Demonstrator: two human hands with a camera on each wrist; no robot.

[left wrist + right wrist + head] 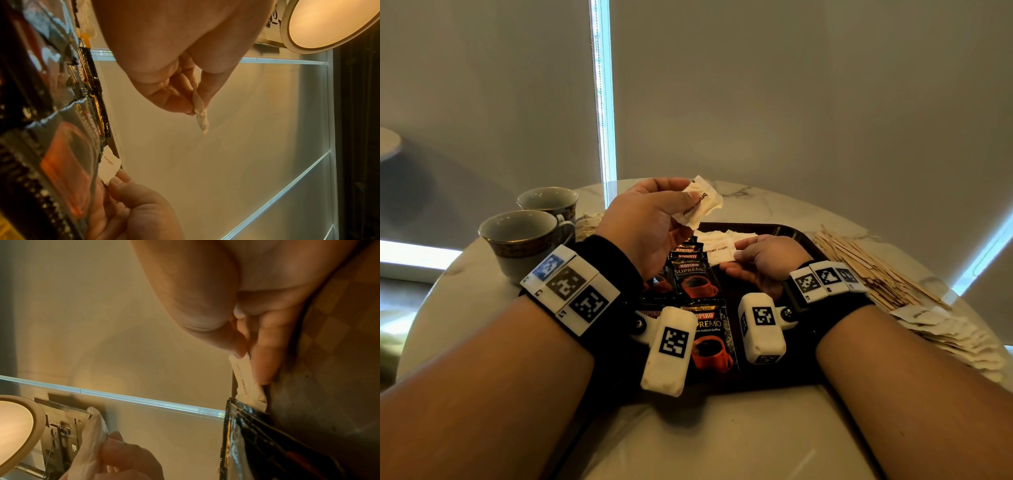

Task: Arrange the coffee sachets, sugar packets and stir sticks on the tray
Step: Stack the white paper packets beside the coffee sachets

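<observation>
Sugar packets going onto the tray, one in each hand.

The left hand (650, 219) pinches a crumpled white sugar packet (700, 202) in the air above the dark tray (796, 236); the right hand (767, 260) pinches another packet (717, 251) lying flat on the tray beside the black coffee sachets (693, 277). Likely next: lower the raised packet beside its fellows. Stir sticks (866, 267) wait on the table (722, 438).

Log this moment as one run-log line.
left hand: pinches raised sugar packet | right hand: pinches tray sugar packet | stir sticks: off tray
</observation>
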